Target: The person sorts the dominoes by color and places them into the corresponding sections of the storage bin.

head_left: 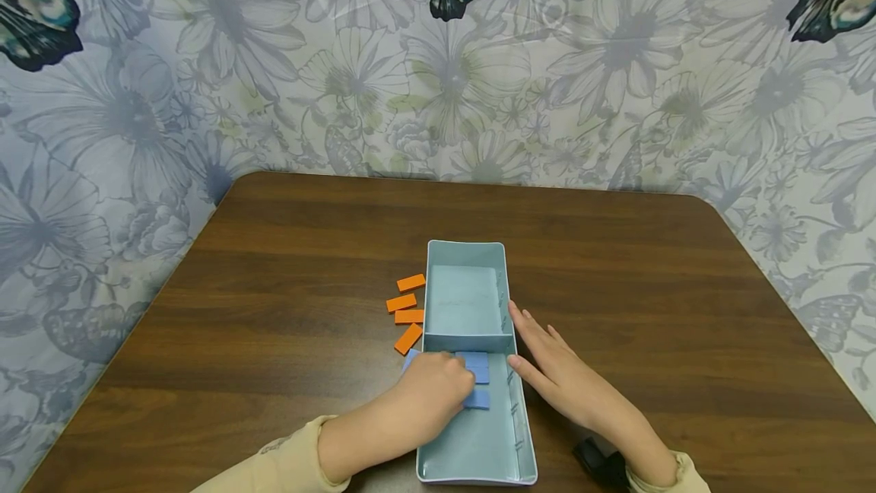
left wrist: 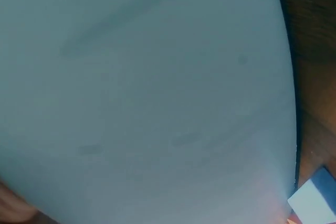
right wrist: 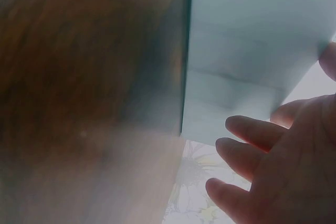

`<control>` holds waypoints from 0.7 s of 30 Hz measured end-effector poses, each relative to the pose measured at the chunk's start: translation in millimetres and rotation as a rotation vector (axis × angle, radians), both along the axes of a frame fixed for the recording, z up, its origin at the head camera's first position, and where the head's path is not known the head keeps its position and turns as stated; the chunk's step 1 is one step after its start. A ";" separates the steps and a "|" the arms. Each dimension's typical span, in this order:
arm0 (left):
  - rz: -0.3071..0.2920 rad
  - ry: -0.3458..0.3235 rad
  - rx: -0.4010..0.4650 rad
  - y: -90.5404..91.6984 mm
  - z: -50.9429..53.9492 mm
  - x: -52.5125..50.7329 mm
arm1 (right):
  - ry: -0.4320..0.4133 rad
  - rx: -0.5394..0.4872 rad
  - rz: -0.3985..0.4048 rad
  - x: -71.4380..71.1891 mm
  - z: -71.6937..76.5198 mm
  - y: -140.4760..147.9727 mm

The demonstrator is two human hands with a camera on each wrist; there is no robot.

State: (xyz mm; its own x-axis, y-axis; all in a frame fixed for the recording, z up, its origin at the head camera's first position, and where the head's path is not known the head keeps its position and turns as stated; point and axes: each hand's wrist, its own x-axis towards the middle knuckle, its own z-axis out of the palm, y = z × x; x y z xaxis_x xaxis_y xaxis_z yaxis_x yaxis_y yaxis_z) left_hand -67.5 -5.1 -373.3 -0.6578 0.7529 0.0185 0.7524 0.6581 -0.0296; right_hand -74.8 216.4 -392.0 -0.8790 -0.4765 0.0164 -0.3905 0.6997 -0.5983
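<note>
The head camera is looking forward and down from 6 o'clock, well above the table (head_left: 308, 249), taking in the flowered backdrop (head_left: 356, 97) at 12 o'clock. The left wrist camera is facing the pale-blue tray (head_left: 472, 447) from very near, the tray filling most of its view. The right wrist camera is also looking closely, past the right hand (head_left: 568, 383); it and the head camera are sharing the tray, hand and backdrop.

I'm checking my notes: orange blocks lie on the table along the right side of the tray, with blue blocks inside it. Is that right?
The side is wrong: orange blocks lie on the table along the left side of the tray, as the head view shows, with blue blocks inside it.
</note>
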 end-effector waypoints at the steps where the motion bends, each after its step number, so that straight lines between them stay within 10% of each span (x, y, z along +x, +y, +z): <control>1: -0.001 -0.002 0.003 0.2 -0.7 0.0 | 0.000 -0.001 0.000 0.1 0.0 0.0; 21: 0.000 -0.067 0.009 2.8 -2.4 -2.3 | -0.008 0.000 -0.003 0.4 0.5 0.5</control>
State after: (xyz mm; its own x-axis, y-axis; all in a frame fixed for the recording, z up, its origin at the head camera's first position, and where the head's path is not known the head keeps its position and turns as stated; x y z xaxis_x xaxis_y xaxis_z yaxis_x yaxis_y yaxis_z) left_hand -69.8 -2.3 -375.7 -0.6575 0.7532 -0.0189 0.7527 0.6578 0.0269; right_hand -74.4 216.9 -391.5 -0.8806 -0.4737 0.0095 -0.3836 0.7012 -0.6010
